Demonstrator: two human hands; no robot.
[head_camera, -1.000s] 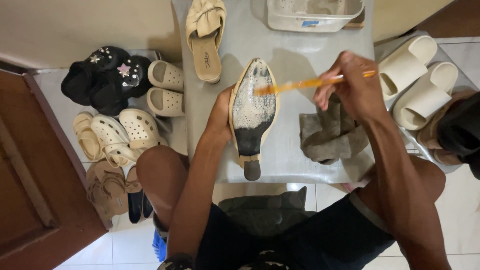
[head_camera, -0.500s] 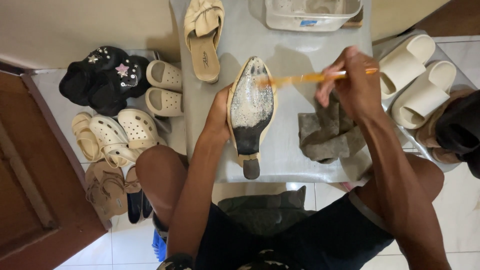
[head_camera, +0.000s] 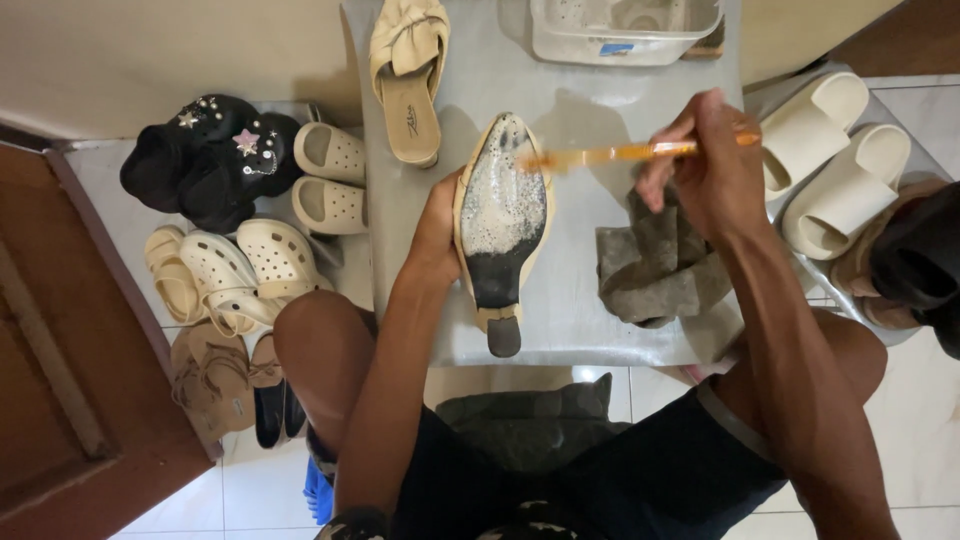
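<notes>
A cream heeled shoe (head_camera: 500, 230) lies sole-up on a grey table (head_camera: 580, 320), its sole foamy and its heel toward me. My left hand (head_camera: 437, 235) grips the shoe's left edge. My right hand (head_camera: 705, 165) holds an orange toothbrush (head_camera: 620, 153) whose blurred bristle end sits over the toe of the sole. The matching cream shoe (head_camera: 408, 75) lies upright at the table's far left. A crumpled grey cloth (head_camera: 655, 265) rests under my right wrist.
A clear plastic tub (head_camera: 620, 28) stands at the table's far edge. Black and cream clogs (head_camera: 240, 200) and sandals lie on the floor to the left, white slides (head_camera: 835, 165) to the right. A brown wooden door (head_camera: 60, 400) is at the far left.
The toothbrush has shifted a little along the toe end of the sole, and its head is blurred. My left hand and the shoe have stayed in place.
</notes>
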